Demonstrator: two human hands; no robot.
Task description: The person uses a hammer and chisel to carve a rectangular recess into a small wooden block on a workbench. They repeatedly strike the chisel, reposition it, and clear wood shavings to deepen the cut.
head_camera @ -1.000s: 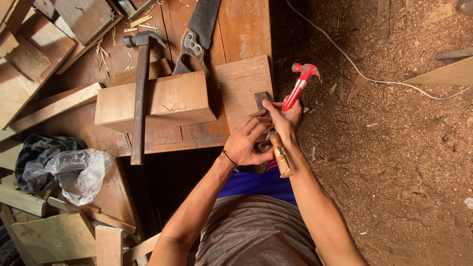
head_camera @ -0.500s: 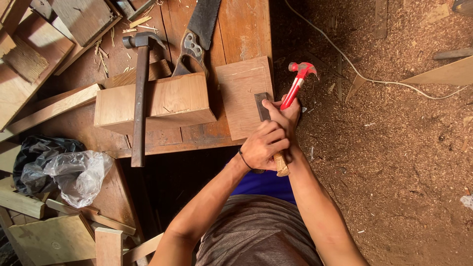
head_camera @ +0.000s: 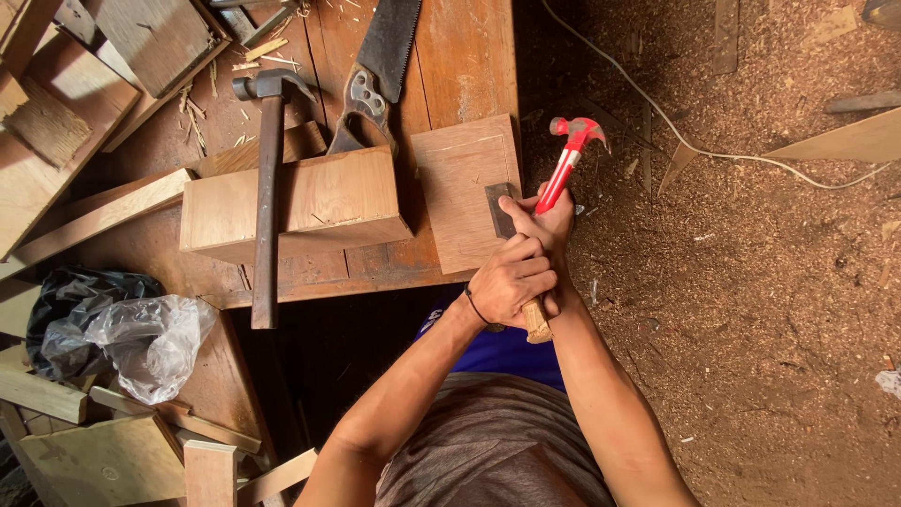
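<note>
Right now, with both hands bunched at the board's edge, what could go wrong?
The left hand grips the wooden-handled chisel right beside the right hand holding the red hammer: a glancing blow could hit fingers. The small board shows no clamp and sits near the bench edge, so it might shift or tip. The blade could also slip toward the body.

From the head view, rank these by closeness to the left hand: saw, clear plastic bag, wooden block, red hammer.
From the left hand:
1. Red hammer, right beside it.
2. Wooden block, left on the bench.
3. Saw, up top.
4. Clear plastic bag, far left.
</note>
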